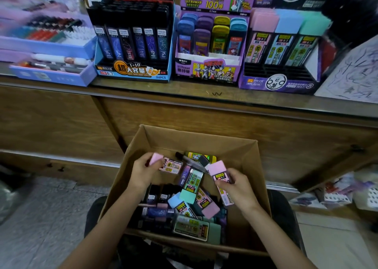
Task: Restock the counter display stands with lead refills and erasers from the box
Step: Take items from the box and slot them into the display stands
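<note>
Box [204,144] sits open at 6 o'clock, below the desk [184,89] edge.

The desk carries 3 refill stands: zodiac stand [133,71] at 11, Ultraman stand [206,71] at 12, pastel stand [280,82] at 1. Pen trays [51,72] are at 10.

Front rows: 6 zodiac cases, 4 Ultraman, 3 pastel (pink, blue, green). Rows behind are too packed to count. The pastel stand has bare slots in front, so that's prob. where your pinks go.

In the box I count approx. 6 pastel-cap cases [192,187]: 3 pink, 2 green, 1 blue. There's also 1 yellow case [201,156] at the box's 12 and a dark pile [157,213] at 7–8 I can't count. No erasers I can pick out.

Both your hands are in the box. Left hand [143,170] has its grip clamped on the left pink case [170,165] at the box's 10. Right hand [237,187] has its grip pinched on the right pink case [219,172] at 2.

To do it well: lift both clear w/o dragging neighbours. Turn caps up, labels out. Seat each in the pink column at the stand's 9 o'clock side, base first, no forcing.
</note>
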A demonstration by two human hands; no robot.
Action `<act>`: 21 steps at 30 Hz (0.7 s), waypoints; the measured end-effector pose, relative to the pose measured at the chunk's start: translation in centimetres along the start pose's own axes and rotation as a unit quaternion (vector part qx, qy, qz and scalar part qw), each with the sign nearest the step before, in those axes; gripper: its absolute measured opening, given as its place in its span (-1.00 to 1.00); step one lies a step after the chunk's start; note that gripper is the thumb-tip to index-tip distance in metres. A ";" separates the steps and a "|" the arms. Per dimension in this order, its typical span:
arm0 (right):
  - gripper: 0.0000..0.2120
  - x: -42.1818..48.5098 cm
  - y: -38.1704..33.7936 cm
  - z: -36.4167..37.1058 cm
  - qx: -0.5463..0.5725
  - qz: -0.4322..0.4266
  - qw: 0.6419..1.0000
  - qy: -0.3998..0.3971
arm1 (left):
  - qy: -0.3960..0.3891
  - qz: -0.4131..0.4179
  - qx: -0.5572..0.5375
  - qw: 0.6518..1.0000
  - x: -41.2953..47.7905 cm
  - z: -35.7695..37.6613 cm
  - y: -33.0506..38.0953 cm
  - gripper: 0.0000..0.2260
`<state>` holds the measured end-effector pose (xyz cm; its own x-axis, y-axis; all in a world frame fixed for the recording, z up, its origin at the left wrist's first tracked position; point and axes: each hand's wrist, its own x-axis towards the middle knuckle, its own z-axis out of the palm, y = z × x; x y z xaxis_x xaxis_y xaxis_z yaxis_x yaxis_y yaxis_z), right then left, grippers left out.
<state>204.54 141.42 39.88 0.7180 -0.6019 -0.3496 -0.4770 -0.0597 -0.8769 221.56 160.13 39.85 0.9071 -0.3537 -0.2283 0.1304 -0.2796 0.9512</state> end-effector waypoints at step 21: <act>-0.59 -4.0 -10.6 1.3 0.343 -0.023 0.938 -0.053 | -0.197 -0.087 -0.261 0.941 -5.1 5.5 10.7 -0.52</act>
<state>207.42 145.51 50.14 0.7938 -0.5261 -0.3051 -0.0325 0.4642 -0.8851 216.14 154.05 50.03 0.6486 -0.6752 -0.3513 0.5354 0.0768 0.8411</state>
